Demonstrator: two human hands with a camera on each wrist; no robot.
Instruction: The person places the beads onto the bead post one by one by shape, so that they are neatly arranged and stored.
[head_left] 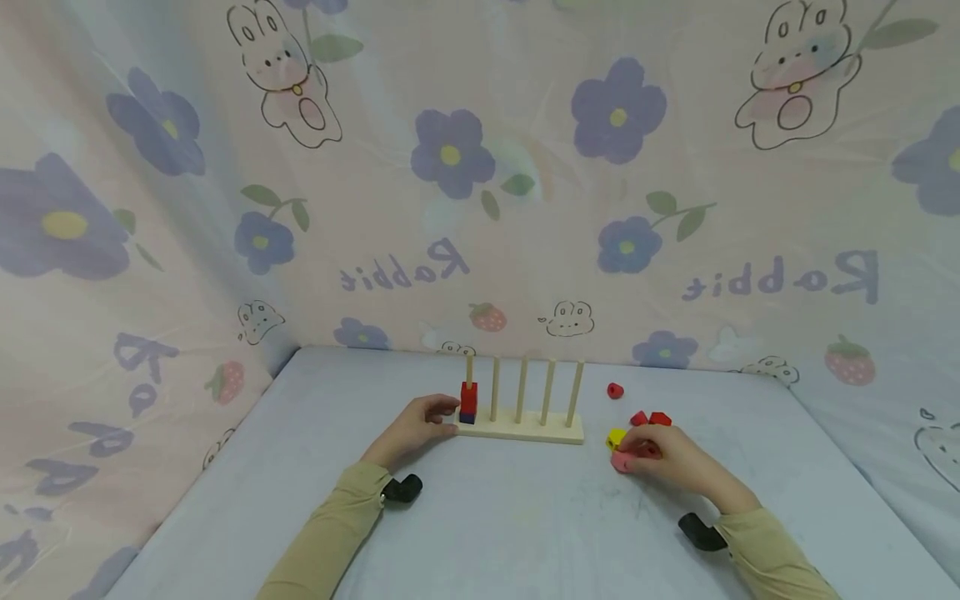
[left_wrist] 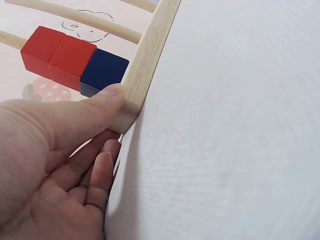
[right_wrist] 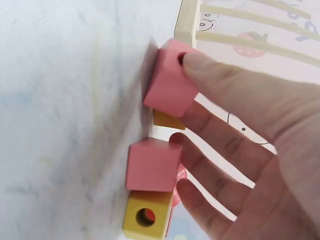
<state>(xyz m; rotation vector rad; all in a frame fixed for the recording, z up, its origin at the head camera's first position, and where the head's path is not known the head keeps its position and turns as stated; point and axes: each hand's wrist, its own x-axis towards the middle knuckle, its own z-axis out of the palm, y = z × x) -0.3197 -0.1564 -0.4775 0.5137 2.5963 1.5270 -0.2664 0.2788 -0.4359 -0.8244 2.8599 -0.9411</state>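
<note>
A wooden peg rack (head_left: pixel 517 427) with several upright pegs stands on the table. Its leftmost peg carries two red blocks (left_wrist: pixel 59 56) above a dark blue block (left_wrist: pixel 106 71). My left hand (head_left: pixel 416 429) holds the rack's left end, thumb against the base beside the blue block. To the right of the rack, my right hand (head_left: pixel 667 458) pinches a pink block (right_wrist: pixel 170 82), its thumb at the block's hole. The block is tilted and close to the tabletop. Another pink block (right_wrist: pixel 153 166) and a yellow block (right_wrist: pixel 142 215) lie near the right fingers.
Red blocks (head_left: pixel 660 418) lie behind the right hand, with one more red block (head_left: pixel 615 391) farther back. A yellow block (head_left: pixel 616 438) sits between that hand and the rack. The white table (head_left: pixel 495 525) meets a patterned curtain (head_left: pixel 517 225) at the back and sides.
</note>
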